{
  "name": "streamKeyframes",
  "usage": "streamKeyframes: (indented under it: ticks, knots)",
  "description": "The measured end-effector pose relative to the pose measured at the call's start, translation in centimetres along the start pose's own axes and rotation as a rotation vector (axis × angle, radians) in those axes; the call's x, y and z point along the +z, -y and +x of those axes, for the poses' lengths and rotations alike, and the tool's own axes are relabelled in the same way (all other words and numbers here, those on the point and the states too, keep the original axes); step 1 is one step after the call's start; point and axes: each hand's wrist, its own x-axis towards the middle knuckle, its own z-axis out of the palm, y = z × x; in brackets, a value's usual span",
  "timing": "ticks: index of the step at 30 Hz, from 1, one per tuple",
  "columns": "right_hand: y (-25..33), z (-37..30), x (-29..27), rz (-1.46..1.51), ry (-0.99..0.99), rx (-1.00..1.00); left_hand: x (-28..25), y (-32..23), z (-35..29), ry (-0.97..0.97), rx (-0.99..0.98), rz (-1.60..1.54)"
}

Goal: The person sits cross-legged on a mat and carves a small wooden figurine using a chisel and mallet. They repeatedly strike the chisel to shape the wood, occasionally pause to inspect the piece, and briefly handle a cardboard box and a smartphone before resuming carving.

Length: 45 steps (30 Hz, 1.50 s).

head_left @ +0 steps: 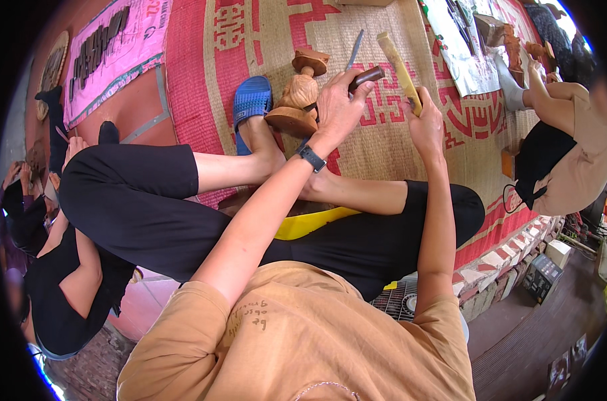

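A turned and carved wooden piece leans between my feet, with a round bulb in the middle and a flat dark-edged base. Against it rests my left hand, closed round the dark brown handle of a chisel. The chisel's working end is mostly hidden by the hand and the wood. My right hand grips a narrow pale wooden mallet, raised just right of the chisel handle and apart from it. Beyond my left hand, a thin metal blade points away; its other end is hidden.
I sit on a red and straw-coloured woven mat. A blue slipper is on my left foot. At far left, several dark tools lie on a pink sheet. Another person works at the right; people also sit at left.
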Motion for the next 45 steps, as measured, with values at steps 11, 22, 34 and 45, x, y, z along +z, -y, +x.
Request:
streamKeyframes:
  ticks: [11, 22, 34, 45]
  knots:
    - [0.4, 0.1, 0.0, -0.063, 0.146, 0.057, -0.1, 0.3, -0.1, -0.105, 0.078, 0.031]
    - [-1.7, 0.0, 0.4, 0.229, 0.010, -0.061, 0.0, 0.7, -0.3, -0.111, 0.078, -0.049]
    - [0.5, -0.4, -0.4, -0.107, 0.042, -0.002, -0.3, 1.3, 0.4, -0.101, -0.042, -0.098]
    - [-1.1, 0.0, 0.0, 0.134, -0.068, -0.056, -0.1, -2.4, -0.8, 0.038, 0.134, 0.014]
